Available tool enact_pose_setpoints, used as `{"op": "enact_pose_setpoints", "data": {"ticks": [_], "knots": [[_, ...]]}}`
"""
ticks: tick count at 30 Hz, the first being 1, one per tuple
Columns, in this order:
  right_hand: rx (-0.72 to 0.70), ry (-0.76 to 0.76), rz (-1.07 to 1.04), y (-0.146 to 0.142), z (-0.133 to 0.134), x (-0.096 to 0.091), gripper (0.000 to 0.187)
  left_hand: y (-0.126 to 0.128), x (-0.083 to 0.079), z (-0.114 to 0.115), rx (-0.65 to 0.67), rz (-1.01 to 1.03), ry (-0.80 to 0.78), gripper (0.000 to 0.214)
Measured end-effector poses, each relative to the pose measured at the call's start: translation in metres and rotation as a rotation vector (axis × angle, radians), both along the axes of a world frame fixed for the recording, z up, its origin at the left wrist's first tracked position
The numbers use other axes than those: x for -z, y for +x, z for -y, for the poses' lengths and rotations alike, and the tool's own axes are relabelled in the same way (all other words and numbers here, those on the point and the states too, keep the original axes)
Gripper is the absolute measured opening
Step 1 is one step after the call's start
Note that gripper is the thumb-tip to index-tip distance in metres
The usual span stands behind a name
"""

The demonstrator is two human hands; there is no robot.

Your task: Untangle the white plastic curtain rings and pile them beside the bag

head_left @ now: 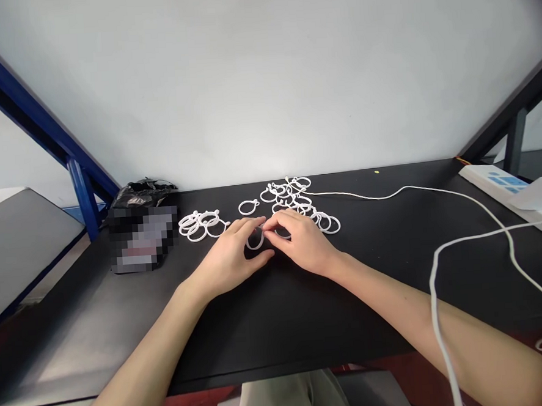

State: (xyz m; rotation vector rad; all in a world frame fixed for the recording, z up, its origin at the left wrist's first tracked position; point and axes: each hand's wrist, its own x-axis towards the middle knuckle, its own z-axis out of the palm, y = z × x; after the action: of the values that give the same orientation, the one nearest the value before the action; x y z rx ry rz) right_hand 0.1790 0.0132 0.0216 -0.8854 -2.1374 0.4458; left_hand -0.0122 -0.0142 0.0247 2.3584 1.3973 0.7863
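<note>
A white curtain ring (255, 247) is between my two hands, low over the black table. My left hand (231, 254) curves around its left side, fingertips at the top edge and thumb stretched out below. My right hand (301, 238) pinches the ring's upper right edge between thumb and forefinger; the small eyelet there is mostly hidden by fingers. Just behind, a single curtain ring (248, 212) lies by itself. Beyond my left hand is a small group of curtain rings (197, 237). A larger loose pile of rings (293, 200) spreads behind my right hand.
A black plastic bag (142, 192) and a blurred packet (145, 241) lie at the left. A white cable (408, 187) crosses the table's right side and loops over my right forearm. A white and blue box (504, 185) sits far right. The wall (264, 93) closes off the back.
</note>
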Motion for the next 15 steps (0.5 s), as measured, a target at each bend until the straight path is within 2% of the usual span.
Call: {"op": "enact_pose_setpoints", "data": {"ticks": [3, 8, 11, 15], "knots": [[0.014, -0.028, -0.046, 0.0001, -0.0001, -0.0001, 0.005, 0.0011, 0.0018, -0.0021, -0.063, 0.030, 0.003, 0.048], [0.024, -0.106, -0.112, 0.0015, -0.0010, -0.0006, 0.008, -0.0009, 0.0001, -0.0043, -0.112, 0.084, -0.051, 0.028], [0.025, -0.100, -0.109, 0.0030, -0.0021, -0.0006, 0.005, -0.0006, -0.0029, -0.0028, -0.111, 0.114, -0.083, 0.036], [0.022, 0.016, -0.050, 0.0048, -0.0033, -0.0015, 0.009, -0.0012, -0.0064, -0.0020, -0.115, 0.124, -0.119, 0.048]]}}
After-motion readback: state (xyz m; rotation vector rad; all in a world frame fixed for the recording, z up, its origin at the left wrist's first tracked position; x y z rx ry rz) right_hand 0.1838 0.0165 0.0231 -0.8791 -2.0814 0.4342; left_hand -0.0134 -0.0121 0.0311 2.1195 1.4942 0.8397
